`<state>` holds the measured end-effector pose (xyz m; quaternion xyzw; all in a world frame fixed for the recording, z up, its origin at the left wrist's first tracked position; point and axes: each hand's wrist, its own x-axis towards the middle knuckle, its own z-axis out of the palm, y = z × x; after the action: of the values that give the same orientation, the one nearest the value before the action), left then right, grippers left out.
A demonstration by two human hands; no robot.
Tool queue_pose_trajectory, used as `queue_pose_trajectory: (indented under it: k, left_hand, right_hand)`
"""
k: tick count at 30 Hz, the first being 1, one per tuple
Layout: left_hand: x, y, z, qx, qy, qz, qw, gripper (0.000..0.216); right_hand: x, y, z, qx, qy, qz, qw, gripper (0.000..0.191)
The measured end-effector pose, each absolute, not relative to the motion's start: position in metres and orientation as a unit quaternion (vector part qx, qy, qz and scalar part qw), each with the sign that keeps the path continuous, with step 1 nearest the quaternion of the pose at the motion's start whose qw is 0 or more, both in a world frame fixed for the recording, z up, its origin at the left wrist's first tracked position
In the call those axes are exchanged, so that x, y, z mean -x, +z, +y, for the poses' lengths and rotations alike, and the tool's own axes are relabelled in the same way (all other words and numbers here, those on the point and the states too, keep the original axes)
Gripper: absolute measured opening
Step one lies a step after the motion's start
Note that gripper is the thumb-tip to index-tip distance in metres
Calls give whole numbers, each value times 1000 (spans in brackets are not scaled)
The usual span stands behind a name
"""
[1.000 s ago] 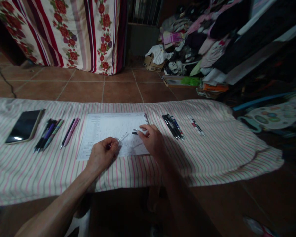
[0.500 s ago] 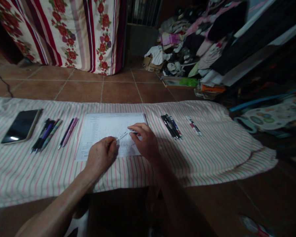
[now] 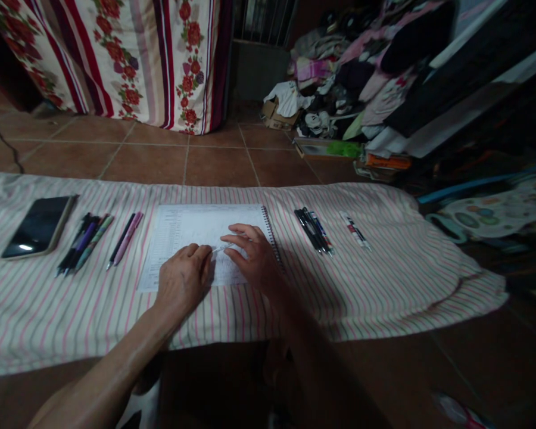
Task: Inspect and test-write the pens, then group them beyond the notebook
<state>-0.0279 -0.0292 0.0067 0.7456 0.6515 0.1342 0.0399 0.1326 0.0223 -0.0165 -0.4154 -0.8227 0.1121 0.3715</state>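
Observation:
Between my two hands, low over the spiral notebook (image 3: pixel 201 213), runs a thin whitish pen (image 3: pixel 220 248); most of it is hidden by fingers. My left hand (image 3: pixel 184 275) is closed around its left end, knuckles upward. The thumb and fingertips of my right hand (image 3: pixel 251 255) pinch at the other end, with the remaining fingers curved loosely above. Printed or written lines cover the notebook's white page, and its wire spiral lies along the right edge, partly behind my right wrist.
Left of the notebook lie a black and a pink pen (image 3: pixel 127 239), a bunch of pens (image 3: pixel 84 244) and a phone (image 3: pixel 39 226). On its right are several dark pens (image 3: pixel 315 231) and a white-and-red pen (image 3: pixel 357 231). A striped cloth (image 3: pixel 384 280) covers the table.
My right hand has shifted slightly left, closer to my left hand, so less of the pen shows between them. The dark piece seen by my right fingers is now hidden.

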Motion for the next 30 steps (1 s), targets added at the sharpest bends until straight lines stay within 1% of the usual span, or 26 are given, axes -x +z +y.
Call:
queue_pose_trajectory:
  k: [6, 12, 21, 30]
  left_hand:
    - [29, 5, -29, -744, 133, 652, 61, 27]
    - [28, 5, -29, -755, 122, 642, 49, 28]
    - [29, 4, -28, -763, 121, 633, 42, 29]
    - [28, 1, -26, -760, 144, 628, 81, 29]
  right_hand:
    - [-134, -13, 23, 421, 129, -824, 357, 19]
    - [-134, -13, 22, 420, 139, -827, 347, 16]
    - [-134, -17, 24, 404, 137, -832, 354, 12]
    - [-134, -16, 26, 400, 140, -833, 357, 11]
